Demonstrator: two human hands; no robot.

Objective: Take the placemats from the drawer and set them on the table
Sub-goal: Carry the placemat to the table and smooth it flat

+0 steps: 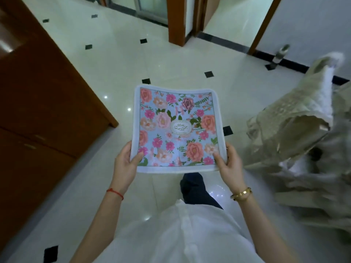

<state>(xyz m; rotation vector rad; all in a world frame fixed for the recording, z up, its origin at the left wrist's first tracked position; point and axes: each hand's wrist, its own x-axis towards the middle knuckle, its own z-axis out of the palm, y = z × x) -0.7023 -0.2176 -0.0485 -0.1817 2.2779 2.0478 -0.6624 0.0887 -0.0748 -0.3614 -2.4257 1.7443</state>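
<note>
while both hands, left (126,161) and right (228,161), pinch its near corners, the squarish floral placemat (176,128) sags limply over glossy tiles (117,69).

We see a matt cloth placemat (176,128), glossy tiled floor (117,59), polished wood cabinet (38,103) at left, gold metal bracelet (242,193).

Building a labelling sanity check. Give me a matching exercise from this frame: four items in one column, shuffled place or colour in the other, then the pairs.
Items
1. placemat
2. left hand
3. right hand
4. wooden cabinet

Descriptions
A. gold bracelet on its wrist
B. dark brown, at the left of the view
C. floral print with a white border, held flat over the floor
D. red string on its wrist

Pairs: 1-C, 2-D, 3-A, 4-B
</note>
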